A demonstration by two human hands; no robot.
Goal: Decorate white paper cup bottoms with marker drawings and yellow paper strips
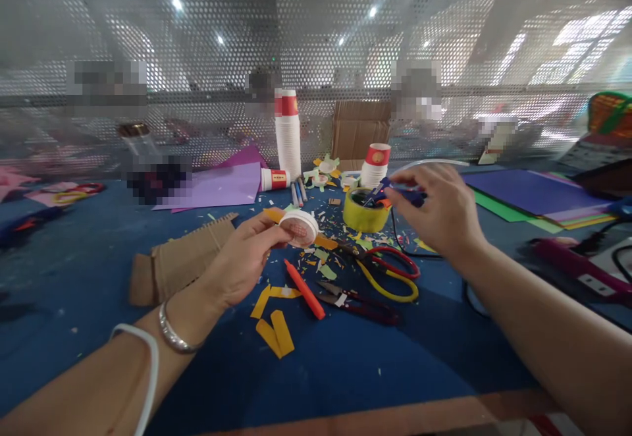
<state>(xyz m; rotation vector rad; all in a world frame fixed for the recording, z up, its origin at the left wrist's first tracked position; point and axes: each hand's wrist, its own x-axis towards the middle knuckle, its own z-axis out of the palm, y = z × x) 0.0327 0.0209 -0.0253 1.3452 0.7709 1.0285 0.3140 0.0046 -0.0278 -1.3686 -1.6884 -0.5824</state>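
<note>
the left hand (247, 258) pinched a white cup base (299, 228), left of the yellow tape roll (363, 220); the right hand (437, 209) grasped a blue glue gun (381, 188) at that roll. holding the base steady, fingertips clear of heat, seemed best.
</note>
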